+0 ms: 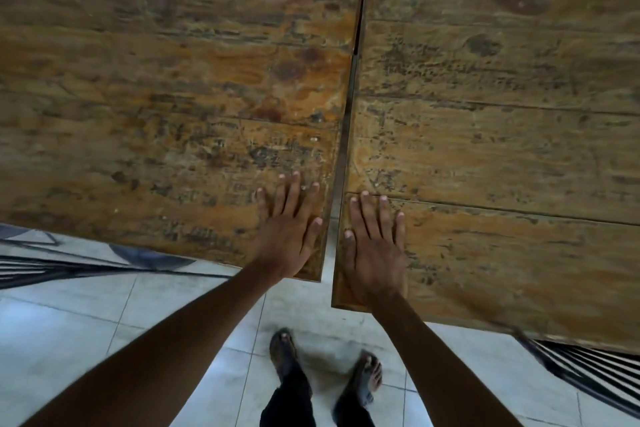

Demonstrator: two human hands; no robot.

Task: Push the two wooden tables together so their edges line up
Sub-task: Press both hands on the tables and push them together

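Two worn wooden tables stand side by side. The left table (156,97) and the right table (502,114) are separated by a narrow gap that widens toward me. The right table's near edge sits closer to me than the left table's near edge. My left hand (289,229) lies flat, fingers spread, on the left table's near right corner. My right hand (375,246) lies flat on the right table's near left corner. Neither hand holds anything.
White floor tiles (86,329) lie below the tables' near edges. My feet in sandals (325,367) stand in front of the gap. Dark metal chair frames show at the left edge (31,270) and at the lower right (588,374).
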